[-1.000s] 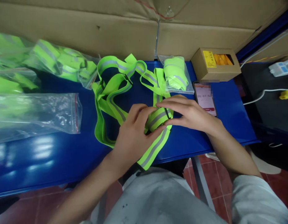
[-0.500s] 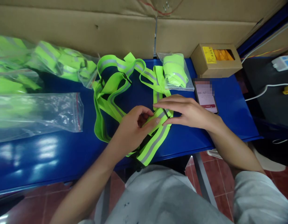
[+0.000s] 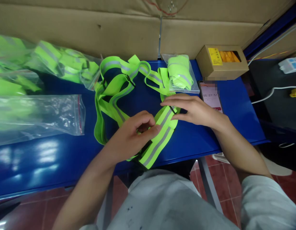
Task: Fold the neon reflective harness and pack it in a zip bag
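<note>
A fluorescent yellow-green reflective strap harness (image 3: 159, 142) with grey stripes lies in loops on the blue table. My left hand (image 3: 130, 137) is closed in a pinch at the edge of a doubled section of its strap, thumb on top. On the right, my right hand (image 3: 197, 110) rests at the far end of that section, fingers stretched out and thumb apart. The strap and a black slider (image 3: 172, 110) lie at the gap between them. A dark buckle part near the table's front edge is partly hidden by my left hand.
Bagged yellow-green straps (image 3: 66, 65) lie at left, with a clear zip bag (image 3: 61, 115) in front. Another packed bag (image 3: 180, 72), a phone (image 3: 211, 95) showing a timer and a cardboard box (image 3: 222, 70) stand at back right. A cardboard wall (image 3: 90, 35) closes the rear.
The doubled strap section now lies flatter and more exposed between my hands. My left hand has shifted slightly left and nearer me; my right thumb has moved slightly up and right.
</note>
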Motion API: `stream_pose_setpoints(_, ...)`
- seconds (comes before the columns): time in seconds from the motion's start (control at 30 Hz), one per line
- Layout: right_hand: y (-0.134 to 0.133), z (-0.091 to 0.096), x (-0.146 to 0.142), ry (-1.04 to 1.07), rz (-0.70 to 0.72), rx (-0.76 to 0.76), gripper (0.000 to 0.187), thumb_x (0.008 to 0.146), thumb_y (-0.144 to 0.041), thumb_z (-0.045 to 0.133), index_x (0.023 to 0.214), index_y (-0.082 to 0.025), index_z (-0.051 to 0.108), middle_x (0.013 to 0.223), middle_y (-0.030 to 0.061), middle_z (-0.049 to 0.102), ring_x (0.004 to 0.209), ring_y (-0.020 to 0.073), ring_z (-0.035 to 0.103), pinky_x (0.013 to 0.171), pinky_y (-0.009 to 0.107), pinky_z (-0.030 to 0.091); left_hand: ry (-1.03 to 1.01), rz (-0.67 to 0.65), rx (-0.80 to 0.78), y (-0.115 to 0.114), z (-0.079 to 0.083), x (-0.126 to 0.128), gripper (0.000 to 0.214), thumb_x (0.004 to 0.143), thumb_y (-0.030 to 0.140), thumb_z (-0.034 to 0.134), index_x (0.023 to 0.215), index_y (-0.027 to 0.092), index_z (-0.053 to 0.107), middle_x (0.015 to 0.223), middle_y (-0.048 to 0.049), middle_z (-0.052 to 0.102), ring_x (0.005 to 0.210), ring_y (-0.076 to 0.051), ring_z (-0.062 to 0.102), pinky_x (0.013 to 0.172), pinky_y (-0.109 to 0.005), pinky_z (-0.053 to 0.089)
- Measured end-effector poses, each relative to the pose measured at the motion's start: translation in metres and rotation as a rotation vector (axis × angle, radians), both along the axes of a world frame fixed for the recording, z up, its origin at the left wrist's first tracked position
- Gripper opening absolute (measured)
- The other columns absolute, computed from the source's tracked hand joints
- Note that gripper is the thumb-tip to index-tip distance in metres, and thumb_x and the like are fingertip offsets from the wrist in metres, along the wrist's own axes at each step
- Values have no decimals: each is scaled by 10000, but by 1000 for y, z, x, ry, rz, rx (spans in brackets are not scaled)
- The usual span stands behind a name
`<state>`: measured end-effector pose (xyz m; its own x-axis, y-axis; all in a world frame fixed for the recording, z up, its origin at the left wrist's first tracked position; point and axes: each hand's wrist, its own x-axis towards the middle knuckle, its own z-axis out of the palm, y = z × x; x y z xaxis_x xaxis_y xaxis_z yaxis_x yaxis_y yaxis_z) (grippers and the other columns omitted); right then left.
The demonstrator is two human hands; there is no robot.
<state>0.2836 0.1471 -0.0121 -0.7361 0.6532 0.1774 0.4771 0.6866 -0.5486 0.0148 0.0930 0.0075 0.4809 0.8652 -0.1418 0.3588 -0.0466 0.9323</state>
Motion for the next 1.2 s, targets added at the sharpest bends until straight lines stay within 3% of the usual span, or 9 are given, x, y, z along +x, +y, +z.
stream_pose_setpoints(0.1,4,-5,0,-7,7,79,466,1002,-221,701,1467,-230,661,1477,103,690,1381,292,639,1198,493,479,19,-65,-13,-1,2,-2,310,956,359,652,709,200,555,788,27,525,675,-109,476,620,-260,380)
stream_pose_setpoints(0.27,4,-8,-5,-40,-34,163,447,1024,-232,656,1471,-222,648,1467,120,693,1383,310,624,1179,514,463,152,20,76,-2,2,0,270,959,404,666,783,201,631,828,20,595,729,-123,554,683,-278,405)
stream_pose_setpoints(0.47,-2,-1,-18,-1,10,185,496,1030,-223,643,1523,-212,594,1484,123,680,1403,298,614,1201,498,463,253,63,165,8,2,10,474,1011,605,578,768,198,586,680,40,560,618,-125,497,607,-307,309)
stream_pose_setpoints(0.63,-3,2,-20,17,-8,195,479,1021,-209,646,1497,-255,624,1487,107,681,1396,304,623,1190,516,490,141,56,150,11,-5,10,388,1040,488,579,784,196,589,674,52,519,616,-116,474,611,-299,320)
stream_pose_setpoints(0.77,-6,3,-20,7,1,211,467,1025,-202,636,1489,-256,626,1489,103,679,1400,300,623,1190,517,498,85,178,260,12,-15,13,287,1007,397,650,816,187,614,854,7,571,760,-141,557,692,-291,407)
stream_pose_setpoints(0.87,-7,4,-21,-14,11,221,460,1026,-217,637,1484,-256,627,1497,101,673,1406,304,618,1197,515,491,78,176,279,13,-17,14,227,987,301,667,801,183,612,942,-16,590,822,-151,590,750,-298,451)
stream_pose_setpoints(1.03,6,-2,-19,-91,37,205,419,1012,-189,616,1424,-240,666,1457,105,698,1375,308,638,1183,505,484,5,23,250,3,-5,5,213,999,249,631,797,193,595,1064,-37,625,985,-172,633,923,-323,485)
stream_pose_setpoints(1.2,29,-12,-15,-108,37,219,424,986,-170,600,1401,-184,680,1453,130,701,1361,312,643,1146,479,475,-3,-25,176,-17,6,-8,235,1017,258,618,792,193,597,1058,-13,620,937,-140,629,896,-295,471)
